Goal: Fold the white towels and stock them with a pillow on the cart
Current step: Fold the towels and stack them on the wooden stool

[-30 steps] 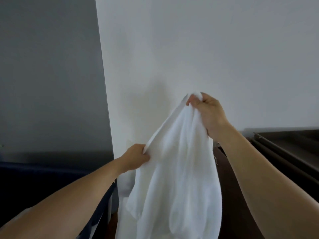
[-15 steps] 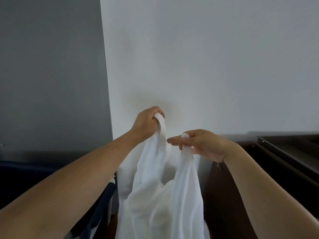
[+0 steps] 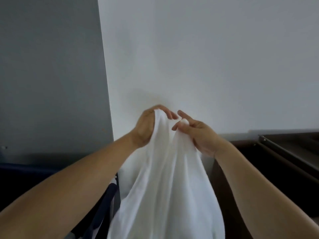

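A white towel (image 3: 165,187) hangs in loose folds in front of me, held up in the air before a white wall. My left hand (image 3: 146,125) grips its top edge, fingers curled over the cloth. My right hand (image 3: 198,133) pinches a second point of the top edge just to the right, with the forefinger sticking out. The two hands are almost touching. The towel's lower end runs out of the bottom of the view. No pillow or cart shelf is visible.
A dark brown piece of furniture (image 3: 284,161) with a rail along its top stands at the right. Dark blue fabric (image 3: 103,204) with white patches lies low on the left. A grey wall panel (image 3: 51,75) fills the left side.
My right hand came down from high up while my left hand rose along the towel's edge. The two hands have drawn close together at the same height.
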Motion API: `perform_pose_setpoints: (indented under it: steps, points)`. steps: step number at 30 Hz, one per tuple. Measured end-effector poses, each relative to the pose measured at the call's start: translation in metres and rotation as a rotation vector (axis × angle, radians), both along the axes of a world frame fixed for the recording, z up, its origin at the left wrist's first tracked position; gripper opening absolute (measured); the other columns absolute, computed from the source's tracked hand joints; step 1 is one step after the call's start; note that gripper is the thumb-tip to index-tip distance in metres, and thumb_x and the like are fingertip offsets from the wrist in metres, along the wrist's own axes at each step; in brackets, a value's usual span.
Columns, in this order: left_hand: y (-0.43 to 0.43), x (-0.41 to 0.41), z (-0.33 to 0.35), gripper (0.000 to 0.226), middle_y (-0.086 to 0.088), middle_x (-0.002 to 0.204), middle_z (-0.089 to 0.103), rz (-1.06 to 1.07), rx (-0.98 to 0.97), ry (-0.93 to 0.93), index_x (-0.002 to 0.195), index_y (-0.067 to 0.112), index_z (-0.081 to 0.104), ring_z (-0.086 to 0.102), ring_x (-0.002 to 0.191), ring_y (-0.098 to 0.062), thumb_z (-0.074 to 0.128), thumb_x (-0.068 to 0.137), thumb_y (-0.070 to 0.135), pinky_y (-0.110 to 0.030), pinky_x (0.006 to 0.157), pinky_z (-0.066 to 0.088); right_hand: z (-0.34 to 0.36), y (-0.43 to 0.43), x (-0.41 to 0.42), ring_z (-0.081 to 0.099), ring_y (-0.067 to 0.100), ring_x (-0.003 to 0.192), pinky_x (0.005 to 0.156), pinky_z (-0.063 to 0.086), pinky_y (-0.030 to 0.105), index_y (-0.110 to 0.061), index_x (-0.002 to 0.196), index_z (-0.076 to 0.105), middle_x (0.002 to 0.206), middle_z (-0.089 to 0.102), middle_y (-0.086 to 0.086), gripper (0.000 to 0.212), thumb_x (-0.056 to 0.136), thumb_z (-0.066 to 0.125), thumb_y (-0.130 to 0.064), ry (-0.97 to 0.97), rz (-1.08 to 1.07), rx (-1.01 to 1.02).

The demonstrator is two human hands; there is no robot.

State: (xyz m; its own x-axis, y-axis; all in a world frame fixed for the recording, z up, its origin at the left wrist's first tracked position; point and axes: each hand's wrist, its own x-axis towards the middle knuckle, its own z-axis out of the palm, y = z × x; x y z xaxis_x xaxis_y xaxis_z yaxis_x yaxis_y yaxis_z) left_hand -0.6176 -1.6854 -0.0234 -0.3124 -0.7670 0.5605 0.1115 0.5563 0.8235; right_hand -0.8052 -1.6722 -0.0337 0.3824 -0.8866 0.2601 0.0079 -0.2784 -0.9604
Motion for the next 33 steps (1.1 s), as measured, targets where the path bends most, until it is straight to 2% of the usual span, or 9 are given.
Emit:
perform_pose_setpoints:
  steps: [5,9,13,15,17,19,25,28,33]
  points:
    - [0.010,-0.024,-0.022,0.031,-0.007,0.110,0.071,-0.140,0.170,-0.008,0.064,0.015,0.068,0.067,0.102,-0.022,0.050,0.083,-0.001,-0.034,0.084,0.054,-0.033,-0.004,0.006,0.065,0.027,0.111,0.098,0.052,0.040,-0.015,0.105,0.076,0.113,0.071,0.012,0.028,0.087,0.067,-0.035,-0.109,0.174,0.245]
    - [0.007,-0.015,-0.036,0.029,-0.006,0.121,0.067,-0.039,0.217,-0.081,0.093,0.006,0.070,0.063,0.113,-0.021,0.046,0.079,0.014,-0.031,0.089,0.055,-0.037,-0.002,0.000,0.069,0.024,0.103,0.098,0.051,0.041,-0.014,0.097,0.078,0.105,0.074,0.009,0.021,0.089,0.071,-0.032,0.103,0.076,0.151]
    - [-0.003,0.006,-0.052,0.057,-0.015,0.117,0.062,-0.123,0.651,0.085,0.130,0.009,0.057,0.064,0.092,-0.028,0.047,0.077,0.028,-0.041,0.079,0.053,-0.034,0.000,-0.008,0.065,0.021,0.084,0.084,0.052,0.040,-0.007,0.091,0.073,0.087,0.071,0.006,0.021,0.096,0.064,-0.025,0.081,-0.139,0.072]
    - [-0.005,0.013,-0.054,0.058,-0.018,0.104,0.060,-0.163,0.827,-0.094,0.123,0.002,0.059,0.061,0.078,-0.027,0.040,0.085,0.043,-0.041,0.078,0.050,-0.032,0.002,-0.009,0.062,0.020,0.079,0.076,0.050,0.038,-0.007,0.090,0.071,0.083,0.067,0.004,0.023,0.091,0.068,-0.030,0.113,-0.165,0.005]
    - [-0.007,0.015,-0.057,0.077,-0.025,0.109,0.062,-0.224,0.872,-0.298,0.118,0.002,0.063,0.062,0.092,-0.035,0.031,0.089,0.065,-0.045,0.090,0.046,-0.031,0.005,-0.005,0.062,0.015,0.078,0.075,0.050,0.035,-0.008,0.091,0.070,0.083,0.066,0.000,0.020,0.092,0.069,-0.028,0.186,-0.138,-0.042]
    - [-0.002,0.010,-0.055,0.075,-0.023,0.128,0.061,-0.300,0.872,-0.365,0.123,0.012,0.066,0.058,0.117,-0.041,0.035,0.089,0.071,-0.051,0.103,0.042,-0.032,0.008,0.004,0.063,0.006,0.078,0.074,0.051,0.024,-0.016,0.086,0.072,0.084,0.065,-0.008,0.011,0.093,0.068,-0.023,0.277,-0.123,-0.093]
    - [0.009,0.007,-0.054,0.040,-0.017,0.120,0.063,-0.343,0.806,-0.143,0.129,0.001,0.060,0.062,0.105,-0.028,0.049,0.100,0.027,-0.041,0.091,0.052,-0.053,0.010,0.017,0.061,-0.004,0.100,0.091,0.048,0.024,-0.041,0.074,0.077,0.115,0.059,-0.025,0.023,0.089,0.072,-0.024,0.293,-0.110,-0.057]
    - [0.008,0.011,-0.051,0.032,-0.026,0.119,0.065,-0.143,0.639,-0.140,0.122,-0.002,0.064,0.064,0.103,-0.033,0.052,0.092,-0.002,-0.045,0.098,0.051,-0.059,0.009,0.009,0.058,0.006,0.118,0.097,0.048,0.032,-0.024,0.087,0.080,0.141,0.051,-0.017,0.008,0.087,0.072,-0.027,0.136,-0.023,0.068]
    - [0.023,0.009,-0.037,0.033,0.013,0.072,0.069,0.090,0.234,-0.363,0.080,0.010,0.073,0.061,0.071,-0.003,0.048,0.082,-0.012,-0.013,0.059,0.048,-0.067,0.010,-0.003,0.059,0.022,0.122,0.101,0.049,0.040,-0.006,0.094,0.073,0.138,0.060,0.002,0.024,0.087,0.068,-0.027,-0.106,0.041,0.229]
